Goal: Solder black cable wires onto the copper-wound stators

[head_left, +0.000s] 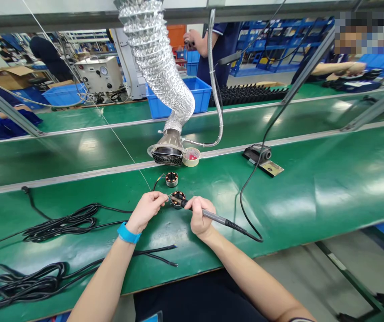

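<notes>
My left hand [149,209], with a blue wristband, pinches thin wire at the left side of a round motor stator [178,195] with copper windings. In my right hand [201,215] is a soldering iron [215,217], held like a pen. Its tip reaches the stator's near left side, where the exact contact is too small to make out. Just behind sits a second stator [171,180] with a few leads curving left. A black cable runs from the left to beneath my left hand. The iron's cord loops off to the right and upward.
A fume extractor hood [167,150] on a foil duct hangs behind the stators, beside a tape roll [191,157]. An iron stand [261,154] is at back right. Coiled black cables [66,223] lie left, with cable ends [165,255] near the front edge. Co-workers stand beyond.
</notes>
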A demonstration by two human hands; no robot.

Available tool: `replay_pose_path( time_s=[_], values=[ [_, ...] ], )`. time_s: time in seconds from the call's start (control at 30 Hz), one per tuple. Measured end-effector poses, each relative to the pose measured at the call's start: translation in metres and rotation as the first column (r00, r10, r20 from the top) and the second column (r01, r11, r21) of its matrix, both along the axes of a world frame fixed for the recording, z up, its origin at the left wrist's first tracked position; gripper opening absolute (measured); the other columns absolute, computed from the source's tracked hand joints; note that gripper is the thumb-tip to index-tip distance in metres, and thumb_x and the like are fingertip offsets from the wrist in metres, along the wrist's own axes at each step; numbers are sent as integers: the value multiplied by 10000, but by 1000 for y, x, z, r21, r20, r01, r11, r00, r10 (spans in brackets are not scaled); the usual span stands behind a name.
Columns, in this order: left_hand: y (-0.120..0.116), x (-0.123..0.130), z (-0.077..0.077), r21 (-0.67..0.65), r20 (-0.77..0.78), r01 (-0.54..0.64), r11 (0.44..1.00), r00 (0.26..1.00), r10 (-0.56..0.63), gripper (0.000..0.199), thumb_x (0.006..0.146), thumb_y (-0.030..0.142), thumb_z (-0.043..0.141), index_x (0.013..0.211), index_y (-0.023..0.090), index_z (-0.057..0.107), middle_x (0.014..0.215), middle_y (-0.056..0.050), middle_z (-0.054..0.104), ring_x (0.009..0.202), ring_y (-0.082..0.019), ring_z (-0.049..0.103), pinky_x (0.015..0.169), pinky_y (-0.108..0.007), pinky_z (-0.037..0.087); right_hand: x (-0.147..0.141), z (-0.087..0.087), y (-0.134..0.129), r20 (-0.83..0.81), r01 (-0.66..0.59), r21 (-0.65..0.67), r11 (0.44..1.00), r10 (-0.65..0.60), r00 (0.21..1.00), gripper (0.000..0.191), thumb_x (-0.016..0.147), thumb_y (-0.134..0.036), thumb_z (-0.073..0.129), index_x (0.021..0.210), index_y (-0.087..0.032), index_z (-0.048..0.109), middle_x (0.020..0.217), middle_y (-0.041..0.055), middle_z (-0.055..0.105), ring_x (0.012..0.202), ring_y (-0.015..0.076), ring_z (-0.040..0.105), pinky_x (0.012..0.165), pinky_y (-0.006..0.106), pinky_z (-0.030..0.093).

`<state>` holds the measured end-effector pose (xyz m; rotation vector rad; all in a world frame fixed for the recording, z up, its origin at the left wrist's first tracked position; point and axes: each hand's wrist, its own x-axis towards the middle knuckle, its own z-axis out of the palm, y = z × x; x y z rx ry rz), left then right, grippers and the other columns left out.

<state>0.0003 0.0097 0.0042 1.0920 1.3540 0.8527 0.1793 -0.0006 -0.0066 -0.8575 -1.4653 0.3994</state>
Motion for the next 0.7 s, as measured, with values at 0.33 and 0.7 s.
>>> replay_pose_path(
  time_s=[0.33,0.7],
  values=[
    [0,2,3,10,-12,-8,1000,1000,8,417,781,545,677,703,154,555,533,80,334,440,-48,224,426,-216,119,-1,-2,2,-33,-21,-92,996,18,999,442,991,-257,363,620,-205,597,581,-10,620,550,129,597,606,275,472],
    [0,1,2,7,-10,-8,1000,1000,8,403,790,531,674,706,155,555,538,79,321,445,-48,217,429,-217,114,-1,-9,3,-178,-31,-190,981,-3,984,449,997,-330,376,638,-200,613,604,3,599,586,146,597,589,283,460]
  ],
)
